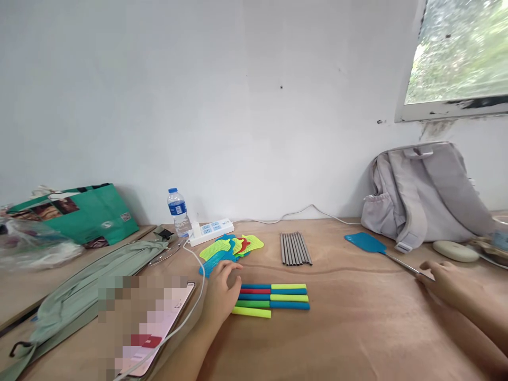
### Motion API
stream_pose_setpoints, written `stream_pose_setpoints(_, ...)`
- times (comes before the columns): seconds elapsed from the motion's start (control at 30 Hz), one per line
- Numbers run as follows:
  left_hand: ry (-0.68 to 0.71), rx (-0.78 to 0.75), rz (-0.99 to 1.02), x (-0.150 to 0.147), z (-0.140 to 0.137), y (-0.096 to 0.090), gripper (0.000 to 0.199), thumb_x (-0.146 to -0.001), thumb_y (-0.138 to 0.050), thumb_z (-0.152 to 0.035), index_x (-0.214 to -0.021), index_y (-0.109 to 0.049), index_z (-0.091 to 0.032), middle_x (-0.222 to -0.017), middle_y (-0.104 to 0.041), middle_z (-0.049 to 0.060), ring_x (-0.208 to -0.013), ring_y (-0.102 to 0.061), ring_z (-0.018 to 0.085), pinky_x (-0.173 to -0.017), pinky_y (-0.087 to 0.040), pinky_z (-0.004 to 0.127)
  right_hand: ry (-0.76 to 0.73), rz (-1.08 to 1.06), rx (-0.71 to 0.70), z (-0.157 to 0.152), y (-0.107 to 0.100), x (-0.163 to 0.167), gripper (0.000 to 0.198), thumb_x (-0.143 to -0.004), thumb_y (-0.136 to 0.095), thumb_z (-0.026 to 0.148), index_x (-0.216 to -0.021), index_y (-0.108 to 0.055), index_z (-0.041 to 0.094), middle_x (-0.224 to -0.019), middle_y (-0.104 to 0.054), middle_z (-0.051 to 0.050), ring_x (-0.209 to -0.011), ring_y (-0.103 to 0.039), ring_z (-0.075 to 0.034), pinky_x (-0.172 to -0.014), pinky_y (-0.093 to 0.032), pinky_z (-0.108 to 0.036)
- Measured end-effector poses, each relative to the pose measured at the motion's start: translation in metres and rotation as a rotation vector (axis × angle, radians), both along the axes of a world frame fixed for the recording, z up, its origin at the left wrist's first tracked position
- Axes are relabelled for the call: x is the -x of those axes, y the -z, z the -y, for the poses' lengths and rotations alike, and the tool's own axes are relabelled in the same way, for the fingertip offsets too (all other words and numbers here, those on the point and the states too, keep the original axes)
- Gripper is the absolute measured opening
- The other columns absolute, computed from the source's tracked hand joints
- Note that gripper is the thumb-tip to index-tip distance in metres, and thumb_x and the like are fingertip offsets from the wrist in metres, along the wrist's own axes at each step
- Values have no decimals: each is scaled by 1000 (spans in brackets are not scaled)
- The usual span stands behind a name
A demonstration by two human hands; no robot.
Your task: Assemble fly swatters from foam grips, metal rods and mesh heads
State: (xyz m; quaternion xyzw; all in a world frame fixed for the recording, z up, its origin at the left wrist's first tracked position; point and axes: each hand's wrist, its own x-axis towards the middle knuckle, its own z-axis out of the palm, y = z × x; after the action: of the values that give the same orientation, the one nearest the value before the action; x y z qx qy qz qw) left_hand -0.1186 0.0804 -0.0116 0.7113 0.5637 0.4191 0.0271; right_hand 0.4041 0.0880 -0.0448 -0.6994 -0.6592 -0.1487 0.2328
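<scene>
At the right, my right hand (446, 283) is closed around the metal rod of a fly swatter, whose blue head (365, 242) lies at or just above the table. My left hand (223, 288) is open, its fingers apart and slightly bent, at the left ends of several coloured handle tubes (289, 298). They lie in rows of blue, yellow, red and green, with a lone yellow tube (252, 313) in front. Just beyond that hand is a loose pile of mesh swatter heads (216, 248) in yellow, blue and red. A row of bare metal rods (294, 248) lies mid-table.
A power strip (210, 232) and a water bottle (178, 211) stand by the wall. A white cable crosses a phone (159, 333) at the left. Bags (87, 214) lie far left; a grey backpack (426, 196) and a beige oval case (455, 251) are at the right.
</scene>
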Motion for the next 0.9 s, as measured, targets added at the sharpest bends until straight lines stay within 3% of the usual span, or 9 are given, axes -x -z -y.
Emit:
stream_pose_setpoints(0.07, -33, 10, 3, 3, -3, 2, 21, -73, -45, -15, -85, -61, -21, -94, -56, 4, -93, -55, 23, -87, -42, 42, -71, 4, -67, 3, 0, 27, 22, -79, -51, 38, -84, -61, 19, -80, -62, -17, -62, -62, -24, -52, -42, -35)
stream_pose_setpoints(0.13, -65, 30, 17, 6, -6, 5, 22, -72, -45, -14, -85, -61, -21, -94, -56, 4, -93, -56, 23, -87, -43, 42, -278, -89, -49, 6, -2, 71, 16, -83, -45, 30, -90, -56, 22, -88, -61, -13, -73, -62, -22, -64, -45, -34)
stream_pose_setpoints(0.27, -45, 35, -13, -1, -3, 6, 20, -73, -46, -14, -83, -62, -20, -92, -56, 5, -93, -54, 23, -86, -43, 41, -497, -278, 128, 3, -3, 163, 16, -81, -43, 27, -95, -51, 23, -84, -57, -3, -62, -58, -15, -59, -46, -30)
stream_pose_setpoints(0.37, 64, 24, -113, -20, 10, 0, 17, -75, -48, -16, -80, -63, -21, -92, -55, 5, -93, -53, 23, -85, -42, 41, -547, -312, 160, -13, -5, 203, 16, -79, -41, 21, -93, -49, 20, -74, -53, 0, -59, -54, -14, -58, -43, -28)
stream_pose_setpoints(0.57, 312, 77, -244, -59, 43, -9, 19, -73, -51, -14, -83, -65, -22, -87, -53, 5, -85, -52, 22, -75, -44, 36, -524, -326, 175, -46, -9, 218, 14, -73, -48, 17, -85, -54, 20, -78, -50, -1, -63, -52, -13, -64, -42, -27)
stream_pose_setpoints(0.77, 352, 149, -262, -62, 49, -5, 26, -71, -51, -12, -92, -64, -23, -94, -54, 6, -91, -49, 23, -80, -41, 38, -427, -328, 212, -50, -2, 212, 6, -77, -47, 24, -74, -52, 21, -79, -54, -2, -67, -53, -15, -61, -37, -26)
stream_pose_setpoints(0.9, 376, 163, -280, -60, 44, -2, 26, -73, -50, -10, -92, -62, -22, -96, -54, 5, -94, -47, 22, -82, -40, 37, -272, -366, 206, -52, 2, 205, 17, -78, -47, 30, -65, -42, 21, -68, -54, -3, -66, -51, -19, -57, -33, -27)
